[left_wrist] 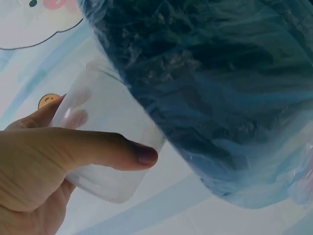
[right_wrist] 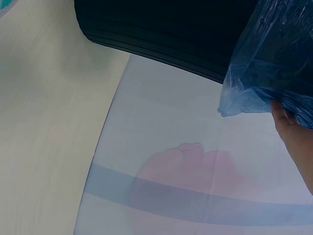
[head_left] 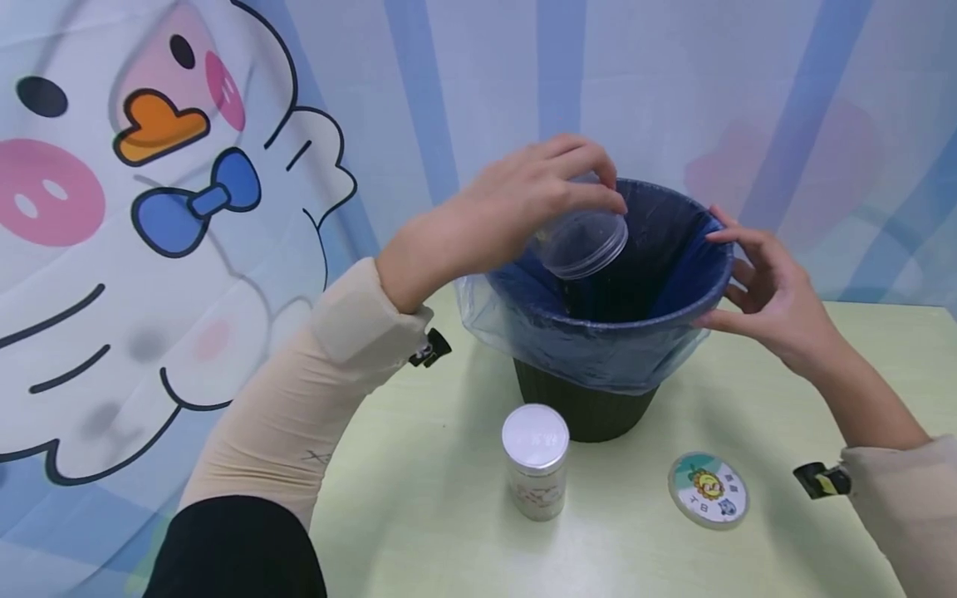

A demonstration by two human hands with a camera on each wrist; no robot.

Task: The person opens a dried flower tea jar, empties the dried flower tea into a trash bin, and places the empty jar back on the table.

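In my left hand (head_left: pixel 523 195) is a clear plastic jar (head_left: pixel 584 246), gripped around its side and tilted with its mouth down over the opening of a black trash can (head_left: pixel 591 411). The left wrist view shows the thumb across the clear wall of the jar (left_wrist: pixel 105 183), next to the bag's edge. A translucent blue garbage bag (head_left: pixel 598 357) lines the can and folds over its rim. At the can's right side, my right hand (head_left: pixel 785 303) holds the bag-covered rim with curved fingers and thumb spread along it. The can's bottom is hidden in shadow.
In front of the can stands a cylindrical canister (head_left: pixel 536 477) with a white top. A round lid (head_left: pixel 709 492) with a cartoon flower print lies to its right on the pale green table (head_left: pixel 419 515). Behind hangs a blue cartoon-printed cloth (head_left: pixel 493 75).
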